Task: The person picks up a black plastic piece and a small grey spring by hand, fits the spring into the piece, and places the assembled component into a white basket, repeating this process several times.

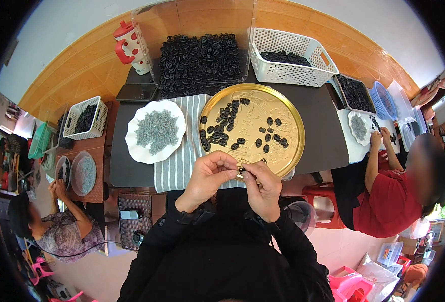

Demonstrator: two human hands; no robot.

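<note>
Little black piece (241, 171), yeah, your left hand (210, 176) and right hand (264, 187) both have fingertips clamped on it, around six o'clock on that embossed gold tray (255, 111); ruffled white plate (134, 139) at nine.

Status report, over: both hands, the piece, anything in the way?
Left hand, right hand: both pinching one small black piece. Piece partly hidden, seen against near side of gold tray. Close ahead: loose black pieces on the tray.

Both forearms (164, 240), clad in black, were angled forward and inward toward each other. The left hand (208, 176) was held just beside the right hand (264, 185), with thumb and fingers drawn into a pinch on each and the wrists bent slightly inward.
</note>
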